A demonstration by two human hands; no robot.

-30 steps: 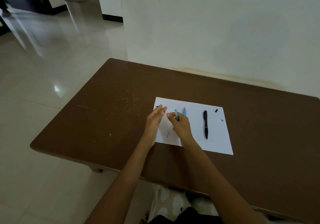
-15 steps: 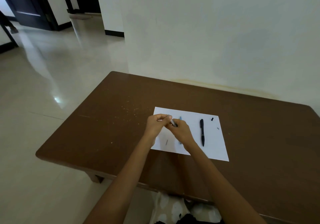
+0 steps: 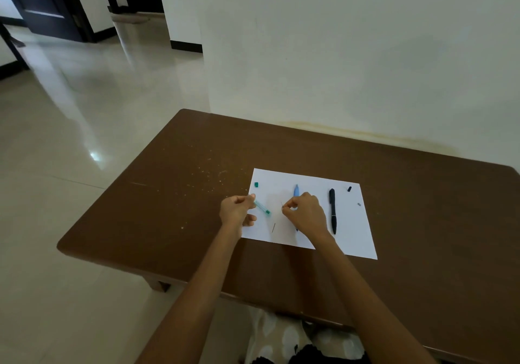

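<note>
Over flat white paper (image 3: 312, 181), slim translucent teal tube (image 3: 263, 208)

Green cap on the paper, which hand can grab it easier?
Probably the left hand: the green cap lies just beyond it, on the paper. The right hand is farther off, pinching a thin stick. The left holds a green tube, though.

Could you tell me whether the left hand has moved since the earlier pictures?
Yes. The left hand, holding the tube, has drawn leftward to the paper's left edge.
</note>
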